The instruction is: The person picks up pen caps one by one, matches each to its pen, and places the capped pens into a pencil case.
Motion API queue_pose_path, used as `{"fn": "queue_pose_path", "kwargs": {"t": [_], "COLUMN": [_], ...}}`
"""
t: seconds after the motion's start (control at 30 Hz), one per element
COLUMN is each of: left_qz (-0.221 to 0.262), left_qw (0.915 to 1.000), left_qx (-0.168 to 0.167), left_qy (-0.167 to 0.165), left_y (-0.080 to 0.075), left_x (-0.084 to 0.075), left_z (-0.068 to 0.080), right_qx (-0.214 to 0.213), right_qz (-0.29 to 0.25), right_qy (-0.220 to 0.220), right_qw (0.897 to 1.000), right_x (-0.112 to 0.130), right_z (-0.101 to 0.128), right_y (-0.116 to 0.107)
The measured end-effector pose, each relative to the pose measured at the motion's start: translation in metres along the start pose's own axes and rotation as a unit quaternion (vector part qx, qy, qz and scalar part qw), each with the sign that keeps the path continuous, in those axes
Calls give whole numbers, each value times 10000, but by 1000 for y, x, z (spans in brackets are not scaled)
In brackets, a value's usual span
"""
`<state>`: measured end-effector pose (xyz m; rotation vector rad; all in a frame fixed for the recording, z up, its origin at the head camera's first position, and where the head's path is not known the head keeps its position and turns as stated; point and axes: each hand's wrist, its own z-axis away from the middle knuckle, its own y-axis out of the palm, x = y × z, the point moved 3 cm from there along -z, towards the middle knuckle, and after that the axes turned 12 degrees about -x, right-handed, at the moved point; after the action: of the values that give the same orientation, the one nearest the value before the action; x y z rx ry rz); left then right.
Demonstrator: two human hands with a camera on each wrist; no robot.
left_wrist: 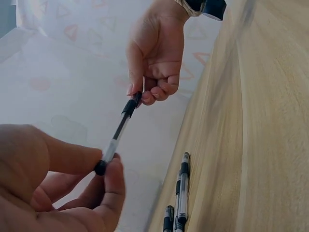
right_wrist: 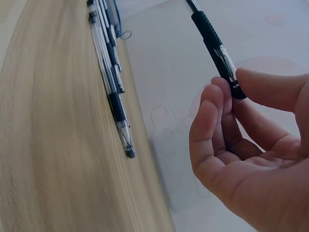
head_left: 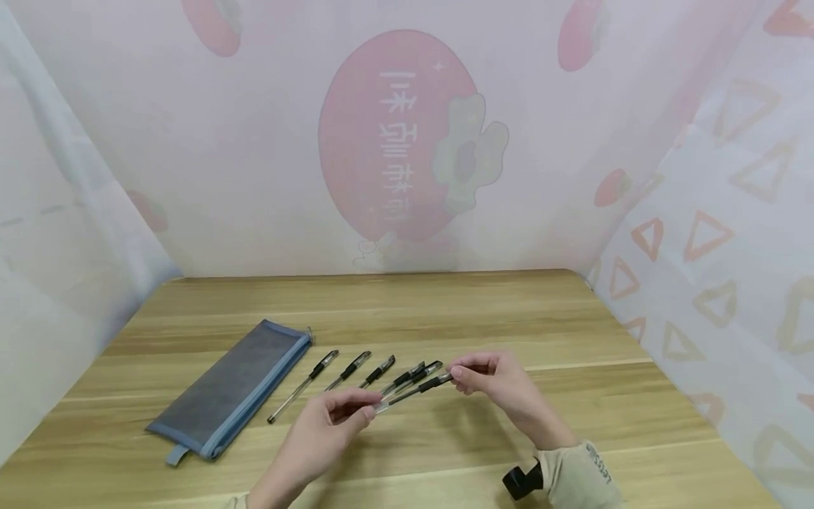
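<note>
A clear-barrelled pen (head_left: 413, 390) with a black grip is held between both hands above the wooden table. My left hand (head_left: 327, 428) pinches its black-plugged end between thumb and fingers, as the left wrist view shows. The capped end is pinched by my right hand (head_left: 502, 392), thumb against fingertips; its black cap with a clip (right_wrist: 226, 67) shows in the right wrist view. Beyond the hands, several similar pens lie slanted side by side on the table, among them a leftmost pen (head_left: 308, 382) fully in sight. The left hand partly hides the lower ends of others.
A grey-blue zippered mesh pouch (head_left: 232, 382) lies on the table (head_left: 407, 304), left of the pens, its fabric tab toward the near edge. Printed curtains (head_left: 267, 162) enclose the table at the back and sides. A black device (head_left: 523, 483) sits at the right wrist.
</note>
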<state>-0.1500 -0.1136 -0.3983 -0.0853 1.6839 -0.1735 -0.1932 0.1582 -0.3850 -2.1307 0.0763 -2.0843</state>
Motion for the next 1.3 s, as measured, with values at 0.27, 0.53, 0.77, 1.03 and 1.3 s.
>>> {"fn": "queue_pose_path", "kwargs": {"t": [0.27, 0.53, 0.77, 1.03, 1.3], "left_qz": [535, 380, 732, 1007, 1180], "left_qw": [9937, 9907, 9868, 9846, 9813], "left_qx": [-936, -1246, -1326, -1338, -1478], "left_qy": [-319, -393, -567, -499, -360], "left_y": [-5, -5, -5, -7, -8], "left_x": [-2, -2, -1, -3, -2], "left_z": [-1, -3, -2, 0, -2], "right_qx": [154, 113, 22, -19, -55], "right_qz": [-872, -1280, -1221, -1197, -1259], "right_qy": [32, 132, 167, 120, -94], "right_qw": [9961, 9916, 9924, 9927, 9920], "right_x": [1, 2, 1, 1, 6], "right_z": [2, 5, 6, 6, 9], "right_y": [4, 5, 6, 6, 8]}}
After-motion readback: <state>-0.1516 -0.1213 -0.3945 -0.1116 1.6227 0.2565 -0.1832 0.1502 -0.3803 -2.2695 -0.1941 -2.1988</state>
